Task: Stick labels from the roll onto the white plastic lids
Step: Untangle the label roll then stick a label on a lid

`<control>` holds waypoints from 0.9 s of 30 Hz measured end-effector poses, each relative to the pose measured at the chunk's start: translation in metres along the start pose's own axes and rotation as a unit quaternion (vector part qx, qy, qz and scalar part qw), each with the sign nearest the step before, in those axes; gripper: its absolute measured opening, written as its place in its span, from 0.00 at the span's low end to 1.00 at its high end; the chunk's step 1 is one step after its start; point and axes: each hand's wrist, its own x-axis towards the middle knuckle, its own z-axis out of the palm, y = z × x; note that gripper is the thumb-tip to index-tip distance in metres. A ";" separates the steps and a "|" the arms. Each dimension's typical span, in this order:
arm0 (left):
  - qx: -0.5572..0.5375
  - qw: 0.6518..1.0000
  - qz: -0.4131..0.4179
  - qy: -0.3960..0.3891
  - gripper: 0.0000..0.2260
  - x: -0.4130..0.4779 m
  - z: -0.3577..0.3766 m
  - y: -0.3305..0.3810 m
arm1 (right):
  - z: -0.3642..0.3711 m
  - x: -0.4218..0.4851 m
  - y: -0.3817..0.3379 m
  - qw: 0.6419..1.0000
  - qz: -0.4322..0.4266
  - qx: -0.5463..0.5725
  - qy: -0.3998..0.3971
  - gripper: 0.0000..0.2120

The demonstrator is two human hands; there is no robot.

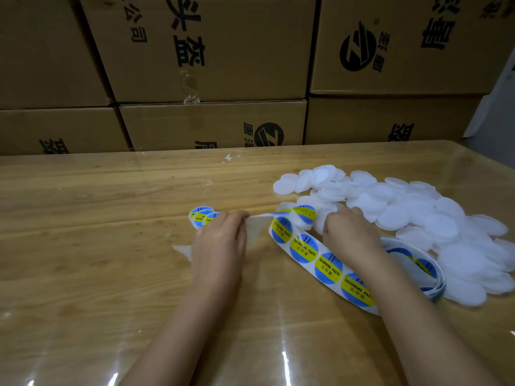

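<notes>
Here, my left hand (220, 235) lies knuckles-up, its fingers curled onto the bare backing liner (257, 228). They appear to pinch it taut so that the next label can lift at the fold. The liner's spent tail shows from under that wrist. Just beyond the fingertips sit the labelled lids (202, 217), overlapping in a small group well apart from the blank stock, presumably so that done and undone do not mix.

My right hand (348, 232) rests at the near edge of the pile of white lids (418, 213) with its fingers curled downward. The knuckles hide whether they grip a lid, a label or nothing. The label strip (303, 247) runs from between my hands back under the right forearm to the roll (418, 264), which lies against the pile. Stock and feed thus share one side and finished work the other. All of it rests on the wooden table (111, 204), with cardboard boxes (195, 51) stacked behind.
</notes>
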 end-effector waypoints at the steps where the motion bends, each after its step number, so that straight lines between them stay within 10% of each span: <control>1: -0.001 1.000 -0.006 0.005 0.09 0.003 -0.005 -0.001 | -0.003 -0.002 0.002 0.999 0.003 0.010 0.031 0.07; 13: 0.057 0.986 -0.004 0.159 0.07 0.032 -0.058 0.011 | -0.021 -0.067 -0.025 0.985 0.027 0.153 0.070 0.06; 27: 0.193 0.944 -0.127 -0.234 0.08 0.087 -0.088 -0.020 | -0.041 -0.087 -0.005 0.952 -0.086 0.194 0.219 0.12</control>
